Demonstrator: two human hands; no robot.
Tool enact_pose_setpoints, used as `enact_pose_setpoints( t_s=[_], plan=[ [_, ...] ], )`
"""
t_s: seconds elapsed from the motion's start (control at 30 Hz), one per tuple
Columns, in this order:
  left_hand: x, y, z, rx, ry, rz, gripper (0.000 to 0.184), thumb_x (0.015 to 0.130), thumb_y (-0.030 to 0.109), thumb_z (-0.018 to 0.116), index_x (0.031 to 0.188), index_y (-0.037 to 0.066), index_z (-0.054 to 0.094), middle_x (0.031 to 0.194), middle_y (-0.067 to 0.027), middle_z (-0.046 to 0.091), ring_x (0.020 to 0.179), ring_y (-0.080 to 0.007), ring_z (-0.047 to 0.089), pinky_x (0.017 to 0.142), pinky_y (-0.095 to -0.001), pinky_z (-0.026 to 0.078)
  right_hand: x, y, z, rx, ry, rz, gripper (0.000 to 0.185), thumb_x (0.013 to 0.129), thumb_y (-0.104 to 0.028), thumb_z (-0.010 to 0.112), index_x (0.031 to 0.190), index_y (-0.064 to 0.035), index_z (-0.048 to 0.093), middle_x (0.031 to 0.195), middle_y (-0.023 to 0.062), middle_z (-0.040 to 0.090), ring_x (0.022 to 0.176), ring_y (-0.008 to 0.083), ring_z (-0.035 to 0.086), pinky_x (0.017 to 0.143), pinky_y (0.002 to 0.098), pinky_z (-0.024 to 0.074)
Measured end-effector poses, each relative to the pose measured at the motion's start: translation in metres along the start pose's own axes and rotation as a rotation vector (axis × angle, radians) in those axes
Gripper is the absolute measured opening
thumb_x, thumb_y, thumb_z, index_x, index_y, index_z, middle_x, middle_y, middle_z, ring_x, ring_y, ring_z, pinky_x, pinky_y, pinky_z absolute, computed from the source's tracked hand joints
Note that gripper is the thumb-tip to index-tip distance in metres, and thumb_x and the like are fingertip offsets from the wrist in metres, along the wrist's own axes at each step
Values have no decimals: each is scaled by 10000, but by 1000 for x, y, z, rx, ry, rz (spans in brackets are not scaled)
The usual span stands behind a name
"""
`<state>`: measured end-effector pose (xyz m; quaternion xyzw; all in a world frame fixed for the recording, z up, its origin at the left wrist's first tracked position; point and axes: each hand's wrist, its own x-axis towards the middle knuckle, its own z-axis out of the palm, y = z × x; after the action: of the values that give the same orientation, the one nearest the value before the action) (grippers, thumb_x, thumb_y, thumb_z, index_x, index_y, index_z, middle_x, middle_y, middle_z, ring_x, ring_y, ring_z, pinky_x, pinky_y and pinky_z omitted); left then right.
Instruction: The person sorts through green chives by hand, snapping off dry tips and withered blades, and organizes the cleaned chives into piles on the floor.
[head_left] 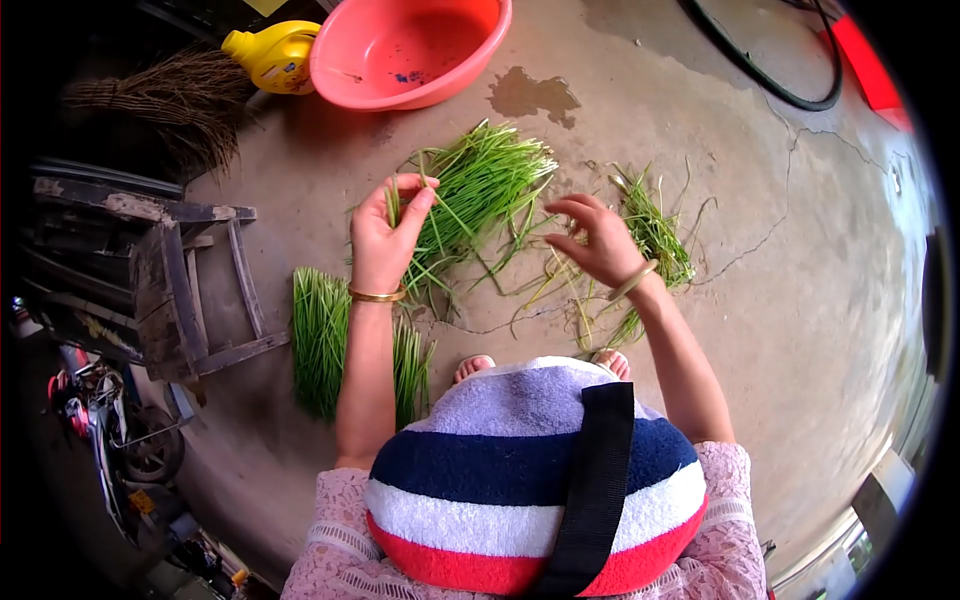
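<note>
Raised over the floor, my left hand (pixel 390 228) pinches a few thin green stalks (pixel 393 200) between thumb and fingers. Behind and right of it lies a loose pile of green stalks with white ends (pixel 485 180). My right hand (pixel 597 238) is held apart from it, thumb and fingers spread, with nothing between them. Just right of that hand is a smaller, tangled heap of green and yellowish stalks (pixel 655 232). A neater bundle of green stalks (pixel 322 345) lies at the lower left, partly hidden under my left forearm.
A pink basin (pixel 415 50) stands at the top beside a yellow jug (pixel 280 58) and a twig broom (pixel 170 95). On the left is a worn wooden stool (pixel 170 285). A black hose (pixel 760 75) curves at the upper right. My feet are below the stalks.
</note>
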<state>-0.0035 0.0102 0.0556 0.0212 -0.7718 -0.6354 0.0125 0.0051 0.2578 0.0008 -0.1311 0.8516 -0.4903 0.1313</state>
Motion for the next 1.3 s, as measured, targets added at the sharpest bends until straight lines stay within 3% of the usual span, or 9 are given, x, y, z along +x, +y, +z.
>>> enact_pose_setpoints(
  t_s=[0.07, 0.17, 0.3, 0.47, 0.57, 0.63, 0.93, 1.1, 1.3],
  plan=[
    [0, 7, -1, -16, -6, 5, 67, 819, 24, 559, 879, 6, 583, 798, -7, 600, 763, -72, 554, 689, -204, 436, 10, -22, 19, 119, 60, -201, 507, 717, -248, 664, 1156, -68, 486, 1054, 145, 550, 950, 258, 538, 830, 371, 421],
    [-5, 21, 3, -90, -81, -69, 100, 849, 66, 520, 932, 24, 558, 844, -47, 593, 544, -4, 409, 443, -139, 301, 23, -45, 48, 190, 19, -390, 560, 755, -240, 645, 1241, -81, 416, 1094, 115, 547, 885, 233, 516, 800, 339, 425],
    [-4, 30, -6, -325, 37, -77, 63, 887, 95, 441, 913, 63, 488, 894, -76, 566, 476, -6, 325, 371, -131, 230, 7, -40, 70, -23, -251, -275, 205, 834, -230, 502, 807, -27, 498, 719, 142, 565, 731, 308, 511, 666, 413, 426],
    [-1, 22, -59, -95, 304, 21, 89, 894, 108, 438, 944, 51, 485, 738, -15, 509, 465, -6, 341, 360, -133, 215, -32, 32, 74, -294, -509, -72, 134, 814, -150, 474, 800, -32, 535, 754, 178, 591, 785, 334, 562, 737, 394, 451],
    [-3, 11, -78, 184, 364, 55, 142, 901, 158, 458, 882, 40, 534, 708, 3, 495, 537, -27, 385, 493, -158, 301, -27, 64, 62, -500, -513, 121, 218, 728, 5, 463, 933, -18, 533, 778, 199, 586, 816, 329, 569, 709, 385, 475],
    [-8, 5, -77, 263, 302, -26, 180, 903, 169, 455, 836, 32, 551, 714, 2, 506, 569, -33, 410, 525, -167, 320, -10, 71, 52, -421, -157, 155, 292, 715, 22, 457, 998, -25, 508, 874, 201, 555, 868, 331, 536, 730, 387, 469],
    [-15, -23, -18, 515, -86, 48, 255, 898, 172, 440, 835, 9, 626, 938, -68, 513, 852, -171, 528, 763, -273, 404, 62, 83, 45, -818, -10, -81, 173, 733, -96, 498, 886, -116, 577, 944, 102, 482, 917, 248, 486, 718, 344, 445],
    [-16, -28, 0, 372, -189, -97, 236, 914, 151, 394, 939, 31, 596, 955, -47, 491, 790, -137, 523, 710, -249, 431, 41, 92, 41, -784, 1, -108, 131, 727, -89, 499, 834, -116, 570, 890, 86, 505, 898, 237, 493, 709, 361, 430],
    [-14, -32, 27, 511, -243, 66, 137, 827, 84, 533, 938, 65, 611, 825, -38, 482, 700, -111, 505, 612, -229, 418, 12, 41, 17, 33, 55, 5, 68, 684, -65, 603, 748, -44, 600, 695, 90, 570, 658, 224, 560, 619, 316, 458]
  ],
)
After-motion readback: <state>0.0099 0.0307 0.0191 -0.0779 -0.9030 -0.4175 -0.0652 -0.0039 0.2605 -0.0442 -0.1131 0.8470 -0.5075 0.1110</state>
